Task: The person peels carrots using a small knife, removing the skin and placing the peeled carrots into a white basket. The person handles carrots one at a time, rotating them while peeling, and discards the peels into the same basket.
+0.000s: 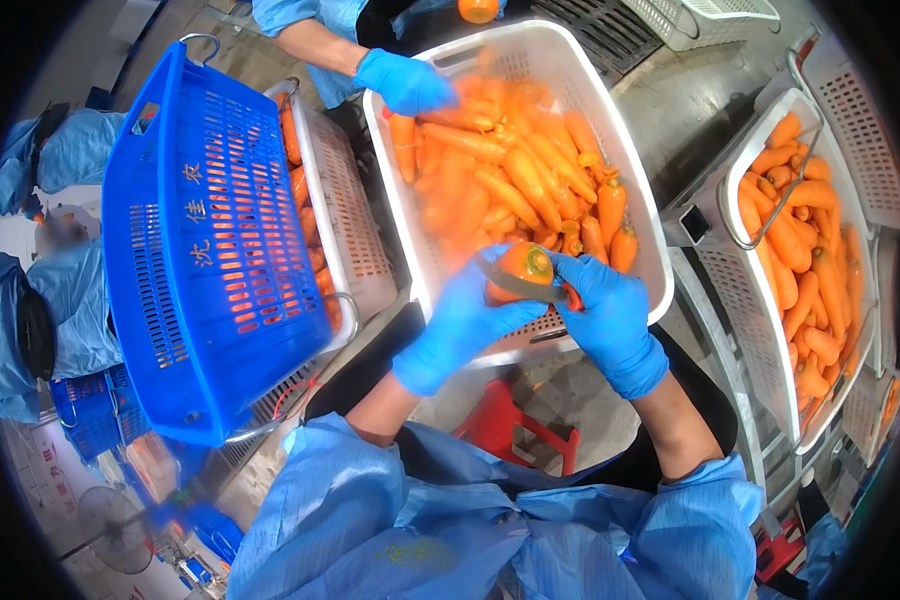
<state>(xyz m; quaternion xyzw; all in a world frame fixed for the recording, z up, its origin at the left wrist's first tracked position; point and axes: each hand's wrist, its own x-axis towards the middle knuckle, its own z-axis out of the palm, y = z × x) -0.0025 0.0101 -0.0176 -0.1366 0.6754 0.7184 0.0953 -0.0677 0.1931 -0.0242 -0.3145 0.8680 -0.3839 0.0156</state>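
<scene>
My left hand (461,311), in a blue glove, grips a thick carrot (511,262) with its green-ringed stem end turned up. In my gloved right hand (607,315) is a knife (521,286) with a red handle (572,297). Its curved blade lies across the carrot, close below the stem end. Both hands are over the near rim of a white plastic basket (656,255). Peeled-looking carrots (525,180) fill much of this basket; those on its left side look blurred.
Across the basket, a co-worker's blue-gloved hand (409,82) reaches in among the carrots. A blue perforated crate (217,247) leans at left against a white crate (352,202) of carrots. Another white crate (742,315) holding carrots stands right. A red stool (514,424) is below me.
</scene>
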